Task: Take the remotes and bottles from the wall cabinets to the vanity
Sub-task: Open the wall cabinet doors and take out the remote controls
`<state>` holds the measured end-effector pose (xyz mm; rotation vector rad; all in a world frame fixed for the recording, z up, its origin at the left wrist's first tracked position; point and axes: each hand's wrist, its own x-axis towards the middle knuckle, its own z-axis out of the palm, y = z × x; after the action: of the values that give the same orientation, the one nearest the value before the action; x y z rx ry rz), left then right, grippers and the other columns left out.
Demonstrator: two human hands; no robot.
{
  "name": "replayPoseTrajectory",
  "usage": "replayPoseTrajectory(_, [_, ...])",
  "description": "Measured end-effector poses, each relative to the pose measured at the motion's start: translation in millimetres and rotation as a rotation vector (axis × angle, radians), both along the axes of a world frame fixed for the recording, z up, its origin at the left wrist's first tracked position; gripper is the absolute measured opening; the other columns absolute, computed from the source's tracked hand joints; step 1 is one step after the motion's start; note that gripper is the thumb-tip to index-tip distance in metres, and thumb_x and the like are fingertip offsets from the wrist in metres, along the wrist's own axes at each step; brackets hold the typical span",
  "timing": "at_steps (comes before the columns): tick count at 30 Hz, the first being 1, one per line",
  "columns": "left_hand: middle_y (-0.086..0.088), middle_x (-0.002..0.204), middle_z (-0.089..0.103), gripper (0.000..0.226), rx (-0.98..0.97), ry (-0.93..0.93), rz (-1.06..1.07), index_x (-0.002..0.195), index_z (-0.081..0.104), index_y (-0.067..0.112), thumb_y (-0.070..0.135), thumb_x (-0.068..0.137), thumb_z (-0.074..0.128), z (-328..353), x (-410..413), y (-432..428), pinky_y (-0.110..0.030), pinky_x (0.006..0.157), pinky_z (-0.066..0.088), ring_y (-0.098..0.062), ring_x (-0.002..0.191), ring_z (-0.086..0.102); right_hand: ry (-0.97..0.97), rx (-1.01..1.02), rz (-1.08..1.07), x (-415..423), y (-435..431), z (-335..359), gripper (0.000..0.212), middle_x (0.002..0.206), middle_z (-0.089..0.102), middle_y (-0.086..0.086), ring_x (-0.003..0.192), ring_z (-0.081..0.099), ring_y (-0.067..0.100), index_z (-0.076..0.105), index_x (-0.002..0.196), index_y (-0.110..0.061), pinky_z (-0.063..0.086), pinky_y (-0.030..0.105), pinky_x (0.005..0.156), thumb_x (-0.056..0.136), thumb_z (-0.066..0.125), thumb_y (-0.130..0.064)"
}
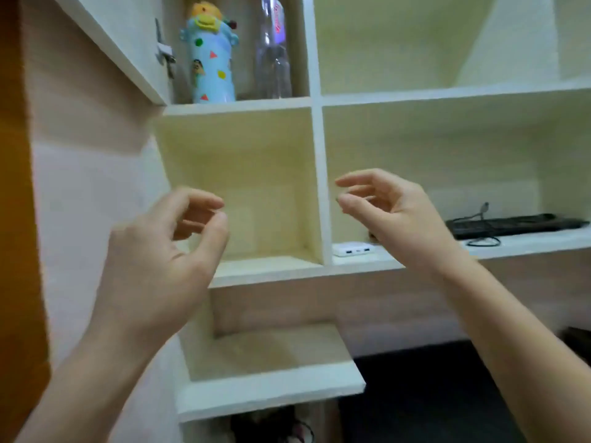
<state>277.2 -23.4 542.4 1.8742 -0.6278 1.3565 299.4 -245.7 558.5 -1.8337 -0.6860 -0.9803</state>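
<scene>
Both hands empty, fingers loosely curled and apart. Left hand (pixel 166 251) and right hand (pixel 393 215) raised before the bare middle cubby. Standing upright above, in the upper left cubby: cartoon-print bottle (pixel 211 59) and clear bottle (pixel 273 52). Left hand nearer, almost directly beneath. Open cabinet door (pixel 121 43) just left. Power bank (pixel 353 250) and keyboard (pixel 511 225) right.

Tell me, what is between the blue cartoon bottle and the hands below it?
In the head view, a white shelf board and an empty cubby lie between the blue cartoon bottle and the left hand and right hand.
</scene>
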Motion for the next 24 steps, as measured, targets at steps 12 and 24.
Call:
replayPoseTrajectory(12, [0.0,0.095,0.066,0.011,0.389,1.308,-0.589,0.096,0.063,0.019,0.015,0.087,0.059,-363,-62,-248,-0.023,0.073,0.042,-0.019,0.093,0.063,1.192,0.302,-0.847,-304,-252,-392,0.023,0.086,0.059,-0.011,0.077,0.058,0.009,0.054,0.102,-0.029,0.049,0.029,0.079,0.084,0.063,-0.018])
replayPoseTrajectory(24, [-0.007,0.093,0.065,0.006,0.85,1.971,-0.493,0.089,0.064,0.016,0.014,0.086,0.059,-556,-138,-280,-0.028,0.075,0.04,-0.024,0.092,0.06,1.95,0.988,-1.075,-520,-176,-591,0.037,0.098,0.069,-0.003,0.098,0.063,0.019,0.058,0.103,-0.028,0.047,0.034,0.095,0.07,0.068,-0.042])
